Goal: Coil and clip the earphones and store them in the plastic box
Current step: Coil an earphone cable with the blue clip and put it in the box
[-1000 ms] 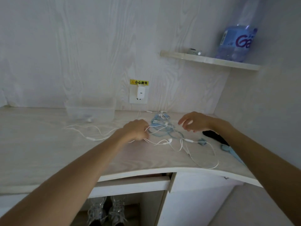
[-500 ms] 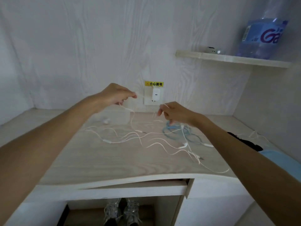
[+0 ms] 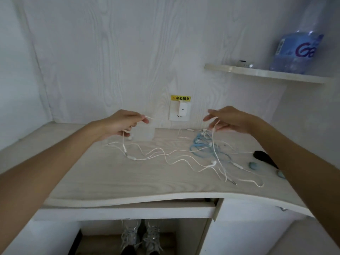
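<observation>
1. Above the desk [image 3: 95, 181], the left hand [image 3: 121, 124] pinches one end of the white earphones [image 3: 165, 155] between thumb and fingertips.
2. The right hand [image 3: 230, 119], fingers loosely curled, holds another strand of the same cable; most of it trails across the desk.
3. A blue cable [image 3: 202, 146] lies tangled beneath the right hand, crossing the white strands.
4. The plastic box [image 3: 145, 133] sits at the desk's back edge, just behind the left hand and partly hidden by it.
5. A wall socket [image 3: 179, 112] is mounted above the desk; a water bottle [image 3: 296, 52] stands on the shelf [image 3: 257, 72].
</observation>
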A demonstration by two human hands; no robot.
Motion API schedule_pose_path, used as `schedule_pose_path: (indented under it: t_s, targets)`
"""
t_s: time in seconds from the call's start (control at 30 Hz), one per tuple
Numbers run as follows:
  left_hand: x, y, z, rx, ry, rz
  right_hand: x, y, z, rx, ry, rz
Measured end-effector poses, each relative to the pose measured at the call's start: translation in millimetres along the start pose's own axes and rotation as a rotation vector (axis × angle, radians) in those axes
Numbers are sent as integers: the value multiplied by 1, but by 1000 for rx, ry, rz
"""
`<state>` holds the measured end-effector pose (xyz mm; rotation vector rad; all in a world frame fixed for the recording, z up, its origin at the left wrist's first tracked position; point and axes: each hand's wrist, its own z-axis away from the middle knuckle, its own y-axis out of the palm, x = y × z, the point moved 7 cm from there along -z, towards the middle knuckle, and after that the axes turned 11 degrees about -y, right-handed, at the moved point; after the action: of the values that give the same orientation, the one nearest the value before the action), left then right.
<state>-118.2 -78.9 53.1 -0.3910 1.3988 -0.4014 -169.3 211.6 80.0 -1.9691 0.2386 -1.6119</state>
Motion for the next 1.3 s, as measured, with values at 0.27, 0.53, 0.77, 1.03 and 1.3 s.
schedule_pose_path:
  t_s: [0.27, 0.53, 0.77, 1.03, 1.3]
  targets:
    - [-45, 17, -8, -234, 36, 175, 83, -30, -9, -222, -275, -432]
    - [-41, 61, -14, 71, -166, 318, -44, -29, 10, 91, 323, 471]
    - [-21, 92, -15, 227, -238, -14, -127, -50, 64, 238, 771, 732]
    - [1, 81, -18, 229, -294, 163, -28, -9, 9, -130, -22, 564]
    - [16, 68, 0, 440, -229, 317, 54, 106, -3, -6, -444, 204]
